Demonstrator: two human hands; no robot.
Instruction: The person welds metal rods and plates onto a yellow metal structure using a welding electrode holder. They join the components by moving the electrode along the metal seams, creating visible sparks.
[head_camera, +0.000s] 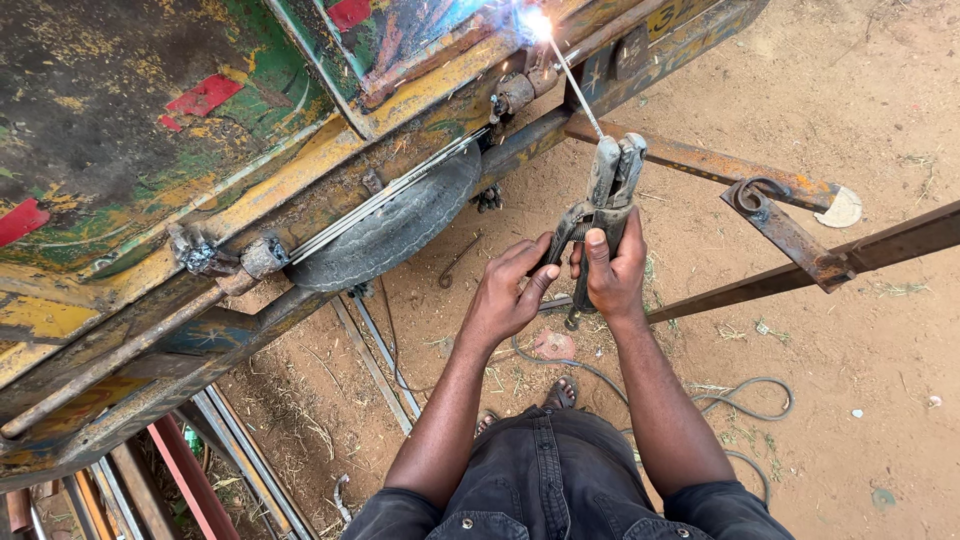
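Note:
My right hand (612, 272) is wrapped around the handle of a metal electrode holder (607, 195). My left hand (508, 290) steadies the same holder from the left side. A thin welding rod (574, 82) runs up from the holder's jaws to a bright blue-white arc (535, 22) at a hinge fitting on the lower edge of a painted, rusty vehicle body (180, 150). Both arms reach forward over my dark trousers.
A worn tyre (395, 228) sits under the body edge. Rusty steel bars (760, 195) cross the right side above sandy ground. A grey cable (740, 400) loops on the ground by my feet. Metal strips and pipes (200, 450) lie at lower left.

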